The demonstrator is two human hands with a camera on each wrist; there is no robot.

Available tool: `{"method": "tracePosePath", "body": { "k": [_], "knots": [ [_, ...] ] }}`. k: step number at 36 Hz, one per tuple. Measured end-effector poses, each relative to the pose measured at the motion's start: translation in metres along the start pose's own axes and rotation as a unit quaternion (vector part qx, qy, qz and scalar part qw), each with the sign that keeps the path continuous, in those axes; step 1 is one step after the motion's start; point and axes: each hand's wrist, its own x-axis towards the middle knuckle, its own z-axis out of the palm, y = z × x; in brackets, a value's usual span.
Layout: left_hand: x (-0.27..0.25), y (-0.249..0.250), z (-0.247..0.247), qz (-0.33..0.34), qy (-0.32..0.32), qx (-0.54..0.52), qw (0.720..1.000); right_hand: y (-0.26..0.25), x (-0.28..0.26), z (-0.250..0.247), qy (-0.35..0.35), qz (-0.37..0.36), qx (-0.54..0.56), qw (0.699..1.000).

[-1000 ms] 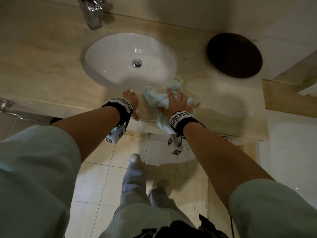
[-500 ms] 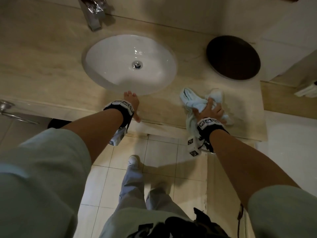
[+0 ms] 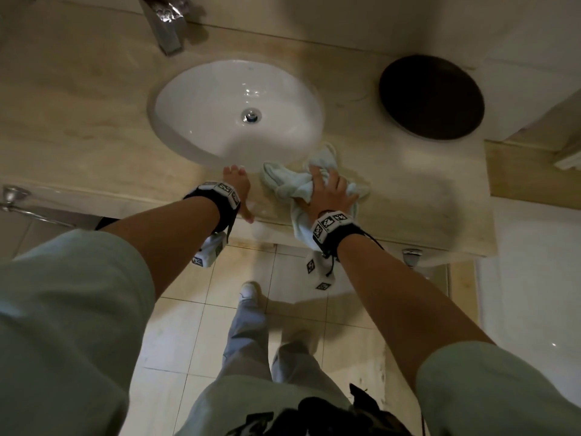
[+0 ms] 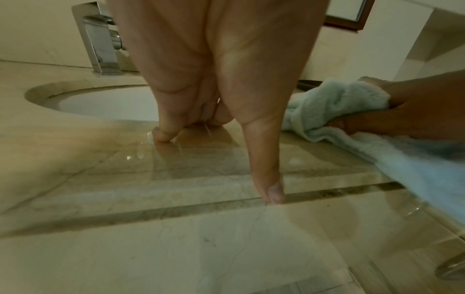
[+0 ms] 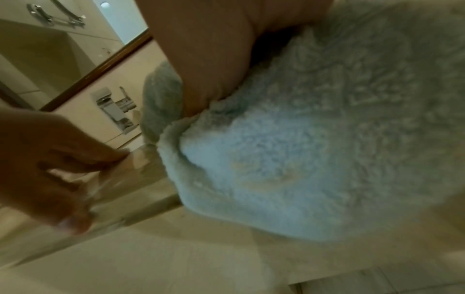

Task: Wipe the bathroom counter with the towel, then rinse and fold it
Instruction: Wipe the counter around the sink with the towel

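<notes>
A pale blue towel [image 3: 283, 184] [image 4: 334, 111] [image 5: 289, 159] lies bunched on the beige marble counter [image 3: 94, 127] just right of the sink's front rim, one end hanging over the counter's front edge. My right hand [image 3: 327, 193] [image 4: 415, 111] grips the bunch and presses it onto the counter. My left hand [image 3: 239, 190] [image 4: 219, 119] [image 5: 57, 169] rests beside it on the counter's front edge, fingertips on the wet stone, thumb down over the lip, holding nothing. The white oval sink [image 3: 195, 99] lies right behind both hands.
A chrome faucet [image 3: 166, 26] [image 4: 100, 45] stands behind the basin. A dark round tray [image 3: 430, 99] sits at the back right of the counter. A towel bar [image 3: 19, 202] sticks out under the counter at left. Tiled floor and my legs lie below.
My right hand has swept the towel back left along the front of the counter, from the right side to next to the sink. The left hand has stayed put.
</notes>
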Motion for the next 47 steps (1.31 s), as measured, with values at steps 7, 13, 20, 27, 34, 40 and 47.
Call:
{"method": "tracePosePath", "body": {
  "k": [7, 13, 20, 27, 34, 40, 47],
  "knots": [
    [-0.003, 0.011, -0.01, -0.006, -0.023, 0.052, 0.998, 0.1, 0.006, -0.021, 0.047, 0.187, 0.124, 0.973],
    [0.001, 0.013, -0.012, 0.002, -0.037, 0.067, 0.997, 0.122, 0.016, -0.026, 0.049, 0.257, 0.106, 0.959],
    [0.004, 0.015, -0.015, 0.017, -0.033, 0.108, 0.993, 0.06, 0.027, -0.021, 0.026, 0.241, 0.109, 0.964],
    [0.001, 0.016, -0.018, -0.001, -0.026, 0.084, 0.996, -0.001, 0.027, -0.012, -0.007, 0.053, 0.005, 0.999],
    [-0.01, 0.016, -0.018, -0.006, -0.015, 0.068, 0.998, 0.05, 0.045, -0.023, -0.037, 0.028, 0.065, 0.997],
    [-0.012, 0.016, -0.019, -0.002, -0.02, 0.066, 0.998, 0.15, 0.053, -0.04, 0.024, 0.161, 0.137, 0.977],
    [-0.009, 0.015, -0.018, 0.007, -0.024, 0.073, 0.997, 0.156, 0.05, -0.041, 0.052, 0.284, 0.16, 0.944]
  ]
}}
